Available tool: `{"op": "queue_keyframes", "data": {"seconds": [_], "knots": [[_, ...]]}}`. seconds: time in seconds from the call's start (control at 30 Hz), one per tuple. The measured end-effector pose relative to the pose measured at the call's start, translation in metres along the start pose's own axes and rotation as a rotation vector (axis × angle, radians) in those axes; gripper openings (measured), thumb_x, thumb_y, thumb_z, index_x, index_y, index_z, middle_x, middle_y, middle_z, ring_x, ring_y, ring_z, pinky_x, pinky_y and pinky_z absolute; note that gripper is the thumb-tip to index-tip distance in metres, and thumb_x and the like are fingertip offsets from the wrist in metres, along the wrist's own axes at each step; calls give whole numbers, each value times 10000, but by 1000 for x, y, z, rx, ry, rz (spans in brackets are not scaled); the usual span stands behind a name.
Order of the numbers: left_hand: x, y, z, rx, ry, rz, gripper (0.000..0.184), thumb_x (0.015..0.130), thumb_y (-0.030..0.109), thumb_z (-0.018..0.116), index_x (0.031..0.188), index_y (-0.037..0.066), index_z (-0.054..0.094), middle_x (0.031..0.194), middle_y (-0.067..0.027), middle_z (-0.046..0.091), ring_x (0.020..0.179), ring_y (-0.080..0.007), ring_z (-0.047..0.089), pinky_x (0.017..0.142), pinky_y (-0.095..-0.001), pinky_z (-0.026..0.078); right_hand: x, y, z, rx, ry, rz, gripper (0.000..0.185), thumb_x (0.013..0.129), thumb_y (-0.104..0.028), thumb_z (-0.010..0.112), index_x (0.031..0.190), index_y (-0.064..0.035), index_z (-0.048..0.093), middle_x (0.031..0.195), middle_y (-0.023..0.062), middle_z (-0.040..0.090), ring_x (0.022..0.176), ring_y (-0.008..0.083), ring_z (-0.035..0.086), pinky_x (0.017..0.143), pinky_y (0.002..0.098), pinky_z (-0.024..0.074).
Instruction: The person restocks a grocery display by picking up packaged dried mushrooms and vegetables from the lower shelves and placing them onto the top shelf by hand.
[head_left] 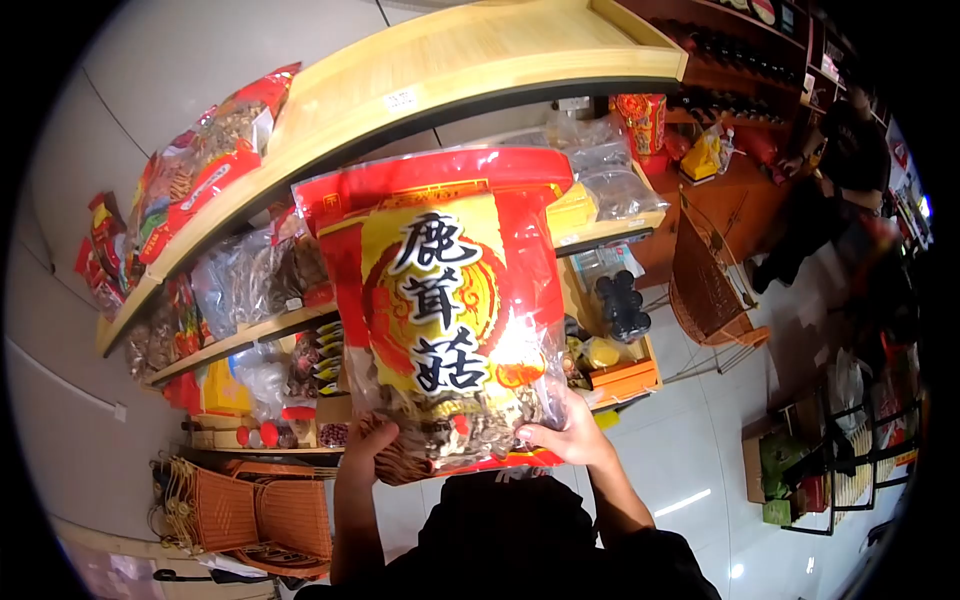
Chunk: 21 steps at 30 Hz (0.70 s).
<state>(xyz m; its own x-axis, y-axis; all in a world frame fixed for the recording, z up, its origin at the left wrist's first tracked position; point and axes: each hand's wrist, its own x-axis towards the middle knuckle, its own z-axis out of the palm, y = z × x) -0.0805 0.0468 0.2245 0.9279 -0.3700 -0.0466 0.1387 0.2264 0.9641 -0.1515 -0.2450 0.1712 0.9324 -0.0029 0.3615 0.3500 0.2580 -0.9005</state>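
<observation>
A large red and yellow bag of dried mushrooms (440, 300) with big black Chinese characters fills the middle of the head view, held upright in front of my chest. Through its clear lower part, brown dried pieces show. My left hand (368, 448) grips the lower left corner, thumb on the front. On the lower right side, my right hand (572, 432) holds the bag the same way. The other fingers of both hands are hidden behind it. Beyond the bag stands a wooden shelf unit (480, 50), partly covered by it.
Red packaged bags (205, 165) lie on the top shelf's left end, with more goods below. Wicker chairs (265, 510) stand at lower left, and another wicker chair (712, 280) at right. A person in dark clothes (850, 150) is at the far right, near a black rack (850, 450).
</observation>
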Motion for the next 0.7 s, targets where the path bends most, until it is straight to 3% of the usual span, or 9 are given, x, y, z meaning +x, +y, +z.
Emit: {"op": "queue_keyframes", "data": {"seconds": [0.23,0.33,0.4,0.43,0.5,0.57,0.63,0.7], "knots": [[24,79,11,33,18,61,626,808,114,661,1370,-9,413,1235,-104,580,1109,-209,562,935,-320,452,66,-47,6,-126,-124,-148,627,812,-94,729,1337,66,426,1209,151,587,1095,165,543,969,311,416],[37,107,21,61,-25,162,608,820,131,650,1365,-4,418,1210,-113,593,1060,-208,592,890,-309,477,90,-71,9,-177,-147,-118,615,805,-73,729,1316,83,424,1211,106,570,1093,159,532,971,309,409],[50,126,11,149,-56,161,557,835,161,649,1330,2,451,1165,-109,613,996,-199,622,843,-300,501,109,-88,11,-223,-140,-149,623,807,-118,726,1320,80,431,1184,192,597,1104,199,561,978,330,416],[58,137,9,241,11,145,525,841,171,646,1306,5,469,1155,-103,615,1002,-193,618,865,-309,495,123,-91,11,-225,-142,-213,595,815,-118,719,1303,85,446,1194,196,596,1112,210,559,989,341,412],[77,156,16,193,74,209,525,843,194,657,1296,5,474,1155,-99,613,1018,-187,611,882,-316,485,153,-103,12,-181,-158,-259,557,823,-117,714,1277,91,468,1198,194,596,1111,217,559,1000,347,406],[98,181,19,197,-26,237,514,864,248,646,1288,10,482,1163,-86,608,1046,-183,599,906,-312,468,185,-117,15,-169,-175,-297,536,835,-142,714,1262,84,483,1173,172,610,1086,199,565,989,336,412],[120,202,19,218,27,300,501,858,290,650,1252,23,493,1130,-71,606,994,-168,603,893,-291,464,218,-128,17,-176,-198,-359,516,845,-170,715,1246,74,499,1140,147,628,1049,171,573,964,320,429],[152,224,-3,355,95,325,453,847,330,665,1171,42,531,1079,-50,602,919,-146,598,818,-260,467,243,-144,23,-145,-208,-244,475,854,-193,711,1211,61,527,1089,111,649,991,129,581,913,289,451]]}}
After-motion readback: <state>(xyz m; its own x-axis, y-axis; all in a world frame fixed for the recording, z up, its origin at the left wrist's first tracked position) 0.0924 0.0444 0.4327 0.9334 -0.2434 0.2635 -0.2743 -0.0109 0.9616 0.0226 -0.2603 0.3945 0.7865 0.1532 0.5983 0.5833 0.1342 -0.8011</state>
